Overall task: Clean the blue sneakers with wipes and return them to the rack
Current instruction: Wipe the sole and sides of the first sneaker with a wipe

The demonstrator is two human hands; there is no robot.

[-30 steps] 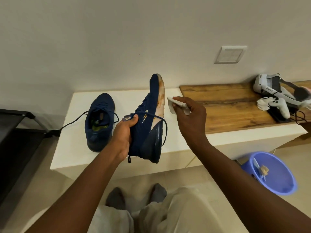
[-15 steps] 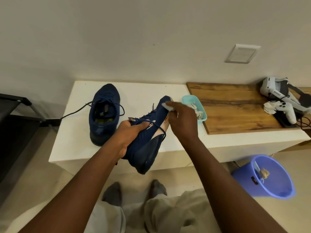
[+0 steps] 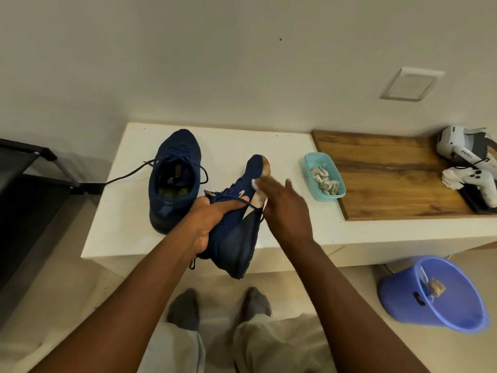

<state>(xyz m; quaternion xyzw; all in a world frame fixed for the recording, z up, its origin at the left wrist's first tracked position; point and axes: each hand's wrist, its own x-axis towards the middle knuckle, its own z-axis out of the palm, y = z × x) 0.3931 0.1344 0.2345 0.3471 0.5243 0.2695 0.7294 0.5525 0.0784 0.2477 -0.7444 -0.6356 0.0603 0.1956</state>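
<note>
Our left hand grips one blue sneaker around its collar and laces, fingers curled tight. It holds the shoe tilted, toe pointing up and away from us and heel hanging down over the front edge of the worktop. The pale sole, stained brown near the toe, faces our right hand.

That hand lies against the sole side of the sneaker, just right of the left hand. A white wipe shows under its fingertips, pressed to the shoe's side. The fingers are blurred. They look stretched over the wipe with the thumb standing apart, but we cannot tell whether they pinch it or only press it flat.

The second sneaker stands upright on the worktop just beyond and left of our left hand, its opening towards us and laces loose. A dark cable runs off to its left.

Right of our right hand, near it, sits a teal tub holding crumpled wipes. The tub touches the edge of a wooden board. At the board's far right end lie a white headset and a controller.

Below and well right of the right hand, a blue bucket stands on the floor with a used wipe inside. Under both hands we see our knees and grey socks.
</note>
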